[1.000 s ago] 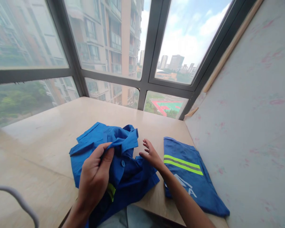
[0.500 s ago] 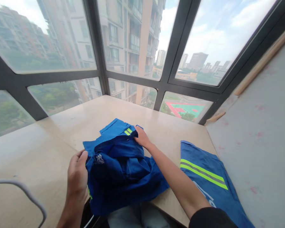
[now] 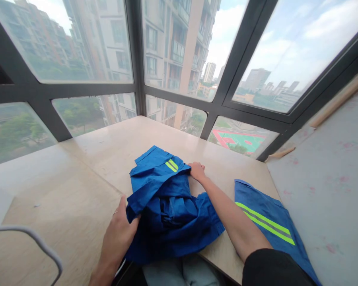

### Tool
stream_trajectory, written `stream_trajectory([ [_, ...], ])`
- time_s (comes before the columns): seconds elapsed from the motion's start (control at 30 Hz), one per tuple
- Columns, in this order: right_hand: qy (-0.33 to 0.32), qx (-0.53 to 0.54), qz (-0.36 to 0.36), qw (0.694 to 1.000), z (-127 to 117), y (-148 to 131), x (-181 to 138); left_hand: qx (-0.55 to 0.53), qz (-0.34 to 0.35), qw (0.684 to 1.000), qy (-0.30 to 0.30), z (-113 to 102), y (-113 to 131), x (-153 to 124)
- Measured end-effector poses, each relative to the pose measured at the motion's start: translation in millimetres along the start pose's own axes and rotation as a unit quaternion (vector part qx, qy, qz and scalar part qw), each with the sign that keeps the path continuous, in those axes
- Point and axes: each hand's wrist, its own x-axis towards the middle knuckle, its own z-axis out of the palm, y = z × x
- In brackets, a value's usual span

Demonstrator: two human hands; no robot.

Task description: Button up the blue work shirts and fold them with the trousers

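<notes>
A blue work jacket (image 3: 173, 210) with a yellow-green and grey reflective stripe lies rumpled on the wooden tabletop, its lower part hanging over the front edge towards my lap. My left hand (image 3: 122, 226) grips a fold of it at the left side, the thumb behind the cloth and a ring on one finger. Reaching across from the right, my right hand (image 3: 197, 171) is closed on the far right corner of the jacket, close to the stripe. Part of the fingers of both hands is hidden by cloth or turned away.
To the right, a second blue garment (image 3: 265, 218) with reflective stripes lies folded flat beside the papered wall (image 3: 325, 190). A grey-white cable (image 3: 32, 234) curves in at the lower left. Dark window frames (image 3: 139, 59) border the tabletop (image 3: 86, 178) at the back.
The jacket's upper layer has been folded over, hiding the white print and dark inside. My left hand has moved right and lower with the cloth; my right hand has drawn its corner slightly right.
</notes>
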Motion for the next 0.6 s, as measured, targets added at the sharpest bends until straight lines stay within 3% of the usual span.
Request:
stream_trajectory([
  [0.1, 0.027, -0.016, -0.025, 0.999, -15, 2, -6, -0.075, -0.031, 0.994, 0.071, -19, -1, 10],
  [0.17, 0.047, -0.019, -0.033, 0.998, -33, 5, -9, -0.16, -0.056, 0.973, 0.154, -30, 6, 21],
  [0.27, 0.098, -0.018, -0.006, 0.995, -74, 16, -11, -0.267, -0.064, 0.909, 0.313, -37, 23, 41],
  [0.33, 0.202, 0.006, 0.027, 0.979, -106, 27, -13, -0.329, -0.024, 0.861, 0.386, -39, 37, 57],
  [0.4, 0.323, 0.044, 0.044, 0.944, -137, 39, -15, -0.4, 0.02, 0.818, 0.412, -42, 53, 72],
  [0.47, 0.403, 0.08, 0.047, 0.911, -163, 52, -17, -0.438, 0.059, 0.788, 0.428, -50, 70, 88],
  [0.6, 0.44, 0.118, 0.062, 0.888, -201, 80, -24, -0.419, 0.125, 0.752, 0.493, -80, 104, 125],
])
